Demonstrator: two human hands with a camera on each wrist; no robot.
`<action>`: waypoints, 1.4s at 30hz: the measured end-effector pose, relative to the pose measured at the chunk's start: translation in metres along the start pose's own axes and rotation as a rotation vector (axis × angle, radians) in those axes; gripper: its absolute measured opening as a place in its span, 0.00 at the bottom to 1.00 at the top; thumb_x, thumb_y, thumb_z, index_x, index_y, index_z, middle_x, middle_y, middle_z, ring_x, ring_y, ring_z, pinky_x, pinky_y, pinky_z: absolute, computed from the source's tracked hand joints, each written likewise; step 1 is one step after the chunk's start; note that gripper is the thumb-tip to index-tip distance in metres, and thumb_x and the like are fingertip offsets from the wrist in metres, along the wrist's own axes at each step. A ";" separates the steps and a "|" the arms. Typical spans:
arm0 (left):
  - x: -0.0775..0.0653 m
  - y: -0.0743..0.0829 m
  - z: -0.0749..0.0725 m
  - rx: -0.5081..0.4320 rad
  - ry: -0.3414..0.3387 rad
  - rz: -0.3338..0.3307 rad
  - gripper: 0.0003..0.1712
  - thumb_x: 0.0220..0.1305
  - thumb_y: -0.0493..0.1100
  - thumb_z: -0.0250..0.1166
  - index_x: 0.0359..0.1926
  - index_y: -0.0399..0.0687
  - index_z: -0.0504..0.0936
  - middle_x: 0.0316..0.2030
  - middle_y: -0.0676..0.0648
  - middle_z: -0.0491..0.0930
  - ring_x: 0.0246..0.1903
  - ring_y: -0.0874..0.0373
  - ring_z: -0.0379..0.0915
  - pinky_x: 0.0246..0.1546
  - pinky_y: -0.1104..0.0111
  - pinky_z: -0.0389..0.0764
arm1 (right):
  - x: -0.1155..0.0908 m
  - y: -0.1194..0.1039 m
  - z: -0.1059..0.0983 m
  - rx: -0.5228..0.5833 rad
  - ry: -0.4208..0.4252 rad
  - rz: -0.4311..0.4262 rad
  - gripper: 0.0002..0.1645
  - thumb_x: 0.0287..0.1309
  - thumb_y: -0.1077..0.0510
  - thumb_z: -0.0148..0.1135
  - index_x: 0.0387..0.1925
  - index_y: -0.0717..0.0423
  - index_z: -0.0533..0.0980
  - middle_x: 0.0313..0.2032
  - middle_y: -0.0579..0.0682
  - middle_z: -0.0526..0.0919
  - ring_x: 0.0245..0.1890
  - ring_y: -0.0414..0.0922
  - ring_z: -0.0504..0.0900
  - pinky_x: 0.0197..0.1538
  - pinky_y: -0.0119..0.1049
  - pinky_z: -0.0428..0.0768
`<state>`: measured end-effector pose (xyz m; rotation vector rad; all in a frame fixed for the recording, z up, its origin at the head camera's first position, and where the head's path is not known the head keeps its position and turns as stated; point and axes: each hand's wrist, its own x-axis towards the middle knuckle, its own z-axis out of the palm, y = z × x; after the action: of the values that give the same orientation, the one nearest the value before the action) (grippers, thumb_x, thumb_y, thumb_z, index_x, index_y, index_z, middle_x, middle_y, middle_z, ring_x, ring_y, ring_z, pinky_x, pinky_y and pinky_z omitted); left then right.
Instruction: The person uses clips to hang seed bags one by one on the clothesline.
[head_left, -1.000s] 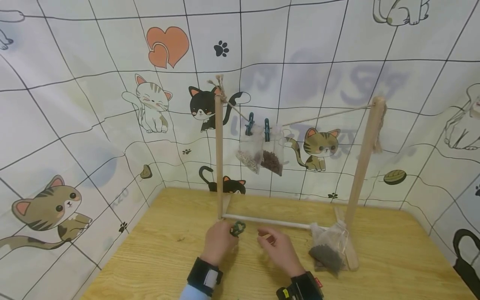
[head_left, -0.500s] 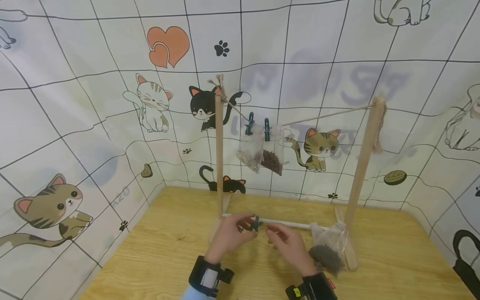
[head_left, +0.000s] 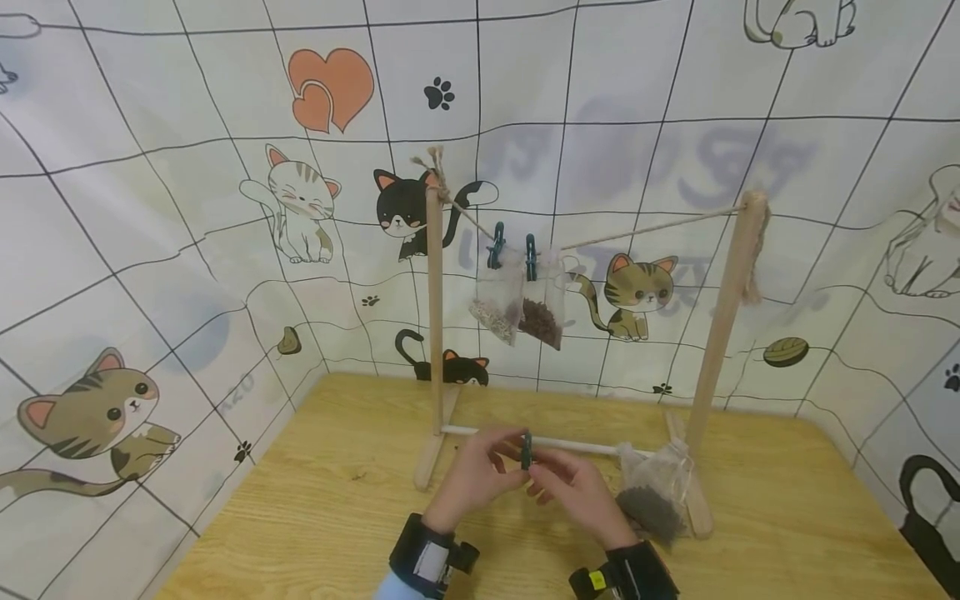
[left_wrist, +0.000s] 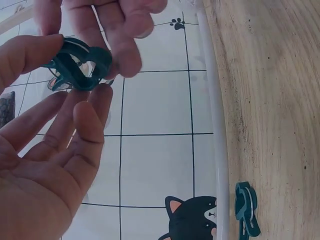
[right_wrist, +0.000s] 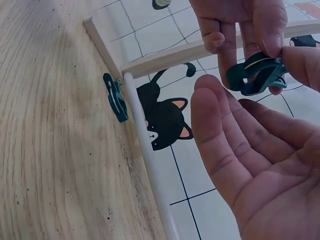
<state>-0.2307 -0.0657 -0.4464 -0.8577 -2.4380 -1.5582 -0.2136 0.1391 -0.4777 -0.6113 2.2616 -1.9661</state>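
A dark green clothespin (head_left: 527,451) is raised between both hands, in front of the white rod. My left hand (head_left: 480,471) pinches it; the left wrist view shows the thumb and fingertips around the clothespin (left_wrist: 82,62). My right hand (head_left: 581,492) meets it from the other side, its thumb and forefinger on the clip, while its remaining fingers curve below in the right wrist view. Another green clothespin (right_wrist: 116,97) lies on the table beside the rod. Two clothespins (head_left: 496,246) hold small clear bags (head_left: 497,308) of pale and reddish-brown bits on the line.
A twine line (head_left: 652,231) sags between two wooden posts (head_left: 436,317), joined low down by a white rod (head_left: 577,446). At the right foot sits a tied bag (head_left: 654,500) of dark grains. Cat-print cloth surrounds the wooden table (head_left: 322,500).
My left hand has moved right with the clothespin and turned it upright. My right hand has closed in, from apart to touching the clothespin. The hanging bags stay put.
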 end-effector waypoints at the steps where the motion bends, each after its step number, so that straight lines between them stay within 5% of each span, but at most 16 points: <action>1: 0.000 0.000 0.000 0.004 -0.001 -0.004 0.30 0.56 0.34 0.77 0.62 0.39 0.81 0.51 0.43 0.84 0.45 0.50 0.85 0.37 0.68 0.82 | 0.000 -0.001 0.000 0.007 -0.001 0.003 0.27 0.76 0.55 0.58 0.67 0.69 0.72 0.47 0.60 0.86 0.39 0.46 0.87 0.42 0.45 0.87; 9: -0.001 0.004 -0.003 0.023 -0.037 -0.011 0.34 0.55 0.37 0.78 0.64 0.41 0.80 0.52 0.45 0.84 0.46 0.51 0.84 0.39 0.70 0.80 | -0.002 -0.005 -0.001 0.025 0.032 0.024 0.27 0.74 0.57 0.60 0.67 0.69 0.72 0.48 0.67 0.83 0.37 0.44 0.86 0.42 0.42 0.86; 16: 0.000 0.003 -0.008 0.057 0.012 0.047 0.34 0.56 0.40 0.79 0.64 0.43 0.80 0.49 0.46 0.84 0.44 0.52 0.81 0.38 0.64 0.80 | 0.001 -0.006 0.004 -0.275 0.252 -0.071 0.19 0.60 0.61 0.74 0.53 0.53 0.83 0.37 0.48 0.85 0.31 0.38 0.81 0.36 0.32 0.80; 20: 0.001 0.003 -0.008 0.096 0.032 0.101 0.32 0.54 0.41 0.80 0.61 0.44 0.83 0.47 0.45 0.84 0.42 0.54 0.80 0.36 0.68 0.78 | 0.001 -0.008 0.006 -0.396 0.300 -0.156 0.20 0.56 0.65 0.76 0.51 0.54 0.83 0.36 0.45 0.84 0.30 0.35 0.80 0.36 0.31 0.81; 28: 0.000 0.004 -0.008 0.107 0.020 0.125 0.26 0.54 0.40 0.80 0.55 0.48 0.86 0.42 0.48 0.84 0.40 0.62 0.76 0.36 0.70 0.78 | 0.000 -0.010 0.006 -0.432 0.279 -0.249 0.21 0.54 0.67 0.76 0.51 0.55 0.83 0.36 0.44 0.84 0.28 0.34 0.80 0.32 0.32 0.81; 35: -0.001 0.004 -0.006 0.074 0.054 0.185 0.21 0.53 0.35 0.79 0.49 0.47 0.86 0.39 0.50 0.84 0.38 0.57 0.78 0.35 0.70 0.79 | 0.000 -0.009 0.004 -0.378 0.211 -0.301 0.21 0.59 0.64 0.74 0.54 0.53 0.82 0.39 0.48 0.87 0.29 0.37 0.83 0.33 0.33 0.83; 42: -0.001 0.006 -0.007 0.013 0.121 0.238 0.12 0.55 0.32 0.77 0.40 0.46 0.88 0.33 0.50 0.85 0.31 0.50 0.78 0.30 0.65 0.80 | -0.005 -0.015 -0.006 -0.334 0.135 -0.199 0.22 0.65 0.57 0.71 0.59 0.54 0.80 0.47 0.52 0.86 0.36 0.38 0.85 0.39 0.35 0.84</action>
<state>-0.2282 -0.0706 -0.4391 -0.9794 -2.1705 -1.4619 -0.2076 0.1450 -0.4634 -0.7835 2.7402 -1.7663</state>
